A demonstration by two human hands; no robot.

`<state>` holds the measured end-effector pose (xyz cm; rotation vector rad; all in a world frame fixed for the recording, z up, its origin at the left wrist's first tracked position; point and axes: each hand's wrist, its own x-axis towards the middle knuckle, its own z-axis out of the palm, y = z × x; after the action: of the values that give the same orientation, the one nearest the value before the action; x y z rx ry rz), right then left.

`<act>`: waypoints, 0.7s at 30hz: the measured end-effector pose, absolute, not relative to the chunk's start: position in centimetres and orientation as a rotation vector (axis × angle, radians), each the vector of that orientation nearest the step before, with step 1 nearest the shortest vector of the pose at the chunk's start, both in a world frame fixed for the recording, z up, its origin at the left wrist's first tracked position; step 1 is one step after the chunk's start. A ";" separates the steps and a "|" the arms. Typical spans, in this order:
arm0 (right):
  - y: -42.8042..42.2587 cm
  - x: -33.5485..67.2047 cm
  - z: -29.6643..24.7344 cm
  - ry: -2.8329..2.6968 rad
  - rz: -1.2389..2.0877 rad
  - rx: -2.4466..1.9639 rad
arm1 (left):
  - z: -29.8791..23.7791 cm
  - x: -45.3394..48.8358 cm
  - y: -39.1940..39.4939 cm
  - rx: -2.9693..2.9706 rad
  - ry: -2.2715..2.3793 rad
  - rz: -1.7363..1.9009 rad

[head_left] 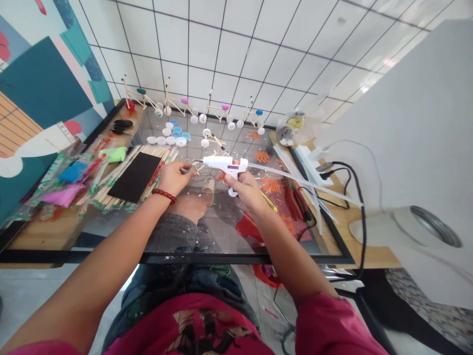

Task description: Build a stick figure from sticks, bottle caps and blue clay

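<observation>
The white pistol-shaped glue gun (221,162) looks like smooth plastic, its long translucent stick (273,171) faintly glossy. From where I stand, the clear tabletop (225,241) shines like glass; the black rectangular sheet (135,177) is matt, the thin pale sticks (127,163) wooden.

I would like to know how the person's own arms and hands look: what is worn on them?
Both the left hand and the right hand are without gloves. A dark red bracelet of round beads circles the left wrist; the right wrist shows no ornament. The deep pink fabric right sleeve is short, ending above the elbow.
</observation>
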<state>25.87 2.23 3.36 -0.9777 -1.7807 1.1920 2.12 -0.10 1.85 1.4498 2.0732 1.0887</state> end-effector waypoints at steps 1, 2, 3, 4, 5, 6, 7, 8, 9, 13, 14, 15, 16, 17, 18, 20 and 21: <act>2.3 25.9 3.3 -1.779 1.190 -0.971 | 1.8 2.1 -0.1 1.447 2.072 1.088; 2.3 25.8 3.1 -1.778 1.189 -0.968 | 1.8 2.0 -0.1 1.444 2.069 1.087; 2.4 25.8 2.9 -1.777 1.190 -0.970 | 1.8 2.0 -0.1 1.442 2.067 1.086; 2.5 25.7 2.7 -1.772 1.191 -0.974 | 1.8 1.9 -0.1 1.435 2.067 1.087; 2.6 25.7 2.4 -1.765 1.194 -0.977 | 1.7 1.9 -0.1 1.425 2.065 1.087; 2.7 25.6 2.1 -1.755 1.194 -0.976 | 1.8 1.9 -0.1 1.412 2.063 1.086; 2.8 25.5 1.8 -1.743 1.191 -0.969 | 1.8 1.9 -0.1 1.398 2.060 1.085; 3.0 25.5 1.6 -1.731 1.182 -0.957 | 1.8 1.9 -0.2 1.384 2.058 1.085; 3.1 25.5 1.3 -1.721 1.169 -0.943 | 1.9 1.9 -0.2 1.369 2.054 1.086; 3.3 25.6 0.9 -1.727 1.170 -0.888 | 2.1 2.0 -0.3 1.333 2.036 1.100; 3.2 25.7 1.0 -1.722 1.191 -0.871 | 2.0 2.0 -0.3 1.329 2.028 1.113; 3.1 25.9 1.3 -1.708 1.215 -0.851 | 2.0 2.0 -0.2 1.327 2.021 1.131; 3.0 26.0 1.6 -1.681 1.230 -0.836 | 1.9 1.9 -0.2 1.325 2.013 1.155; 2.9 26.3 2.0 -1.644 1.234 -0.824 | 1.7 1.8 -0.1 1.326 2.003 1.181; 2.9 26.5 2.4 -1.601 1.227 -0.818 | 1.4 1.7 0.0 1.327 1.993 1.208; 2.9 27.0 3.2 -1.510 1.194 -0.813 | 0.8 1.4 0.2 1.331 1.960 1.271; 3.1 27.1 3.6 -1.466 1.183 -0.811 | 0.5 1.2 0.3 1.341 1.936 1.323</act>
<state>27.14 3.05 3.62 -0.8114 -1.4658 1.1827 1.16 0.31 0.52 1.3412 1.9357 1.3226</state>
